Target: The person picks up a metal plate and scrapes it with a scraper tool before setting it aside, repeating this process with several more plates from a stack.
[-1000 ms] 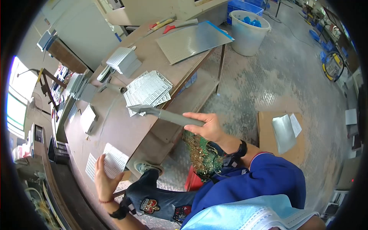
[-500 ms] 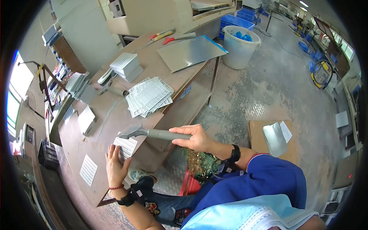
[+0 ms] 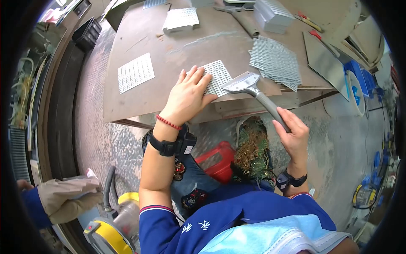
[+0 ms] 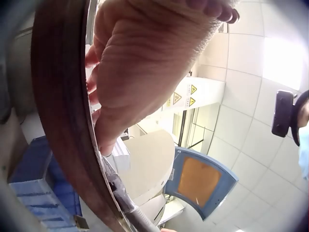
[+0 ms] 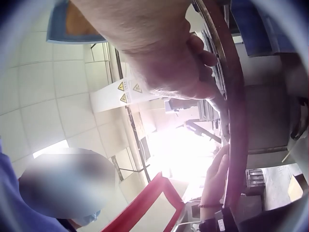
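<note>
In the head view a perforated metal plate lies flat at the table's front edge. My left hand rests on its left part, fingers extended. A scraper has its wide blade on the plate's lower right corner, and my right hand grips its grey handle from the right. The left wrist view shows the left hand pressed down at the table edge, with the scraper's head beside the thumb. The right hand curls at the table edge in the right wrist view; its grip is partly hidden there.
A single perforated plate lies to the left. Loose plates are piled at the right, with a block-like stack behind. A second scraper handle lies near it. Another person's sleeve and a yellow machine are at lower left.
The head view has swung left toward the table. The left hand has laid the plate down flat and presses on it, and the scraper's blade has come down to the plate's corner.
</note>
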Tool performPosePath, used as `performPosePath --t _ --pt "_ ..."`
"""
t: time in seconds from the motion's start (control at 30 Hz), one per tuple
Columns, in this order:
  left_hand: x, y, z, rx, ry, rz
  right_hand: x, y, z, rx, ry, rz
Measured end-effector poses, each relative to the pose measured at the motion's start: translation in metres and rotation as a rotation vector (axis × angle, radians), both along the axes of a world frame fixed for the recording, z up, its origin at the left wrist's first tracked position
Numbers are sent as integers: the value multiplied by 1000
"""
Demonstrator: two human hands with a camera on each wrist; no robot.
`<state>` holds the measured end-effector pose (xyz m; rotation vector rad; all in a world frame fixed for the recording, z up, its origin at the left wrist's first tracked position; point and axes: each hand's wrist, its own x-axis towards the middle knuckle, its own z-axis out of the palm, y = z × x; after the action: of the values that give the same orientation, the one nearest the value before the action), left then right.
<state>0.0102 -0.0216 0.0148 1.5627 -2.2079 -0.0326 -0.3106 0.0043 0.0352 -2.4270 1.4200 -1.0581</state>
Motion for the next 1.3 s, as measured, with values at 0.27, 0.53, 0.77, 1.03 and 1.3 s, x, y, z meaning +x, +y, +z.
performPosePath --t 0.27,0.53,0.77,1.03,1.3 --pt "4 -3 -7 -32 22 47 -9 -2 15 18 -34 5" --pt "8 -5 -8 -52 -1 105 -15 0 24 -8 -43 68" --pt "12 -5 -10 -6 -24 116 -11 -2 24 -10 39 126" --pt "11 -4 -9 3 -7 118 -5 4 29 17 88 98" --pt "10 -4 -9 9 -2 122 2 12 31 -17 182 62"
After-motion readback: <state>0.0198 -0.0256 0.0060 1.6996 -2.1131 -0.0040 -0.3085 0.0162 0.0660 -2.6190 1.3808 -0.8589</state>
